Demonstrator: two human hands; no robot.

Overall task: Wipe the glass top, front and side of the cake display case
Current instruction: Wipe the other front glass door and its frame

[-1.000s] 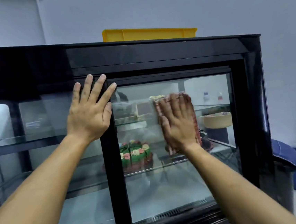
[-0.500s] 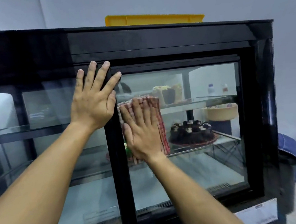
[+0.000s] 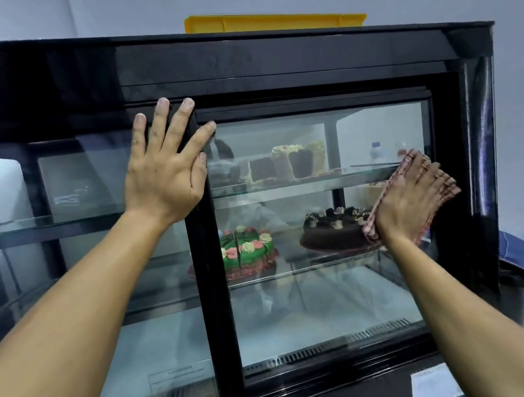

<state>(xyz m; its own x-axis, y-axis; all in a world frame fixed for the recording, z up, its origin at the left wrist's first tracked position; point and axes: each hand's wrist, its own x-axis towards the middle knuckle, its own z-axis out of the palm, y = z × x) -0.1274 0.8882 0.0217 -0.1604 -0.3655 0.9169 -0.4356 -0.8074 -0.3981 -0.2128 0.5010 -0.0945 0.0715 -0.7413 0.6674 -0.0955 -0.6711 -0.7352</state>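
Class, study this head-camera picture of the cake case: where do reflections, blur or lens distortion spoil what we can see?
Head view: reflections veil the glass, showing a person's faint shape; the right hand and checked cloth are motion-blurred; the left hand is sharp; wide-angle distortion bows the case's top edge.

Even, soft indoor light. Pale reflections veil the glass (image 3: 328,304) between the left hand (image 3: 164,179) and right hand (image 3: 409,198); the right fingertips look slightly blurred. Wide-angle bowing bends edges beyond both.
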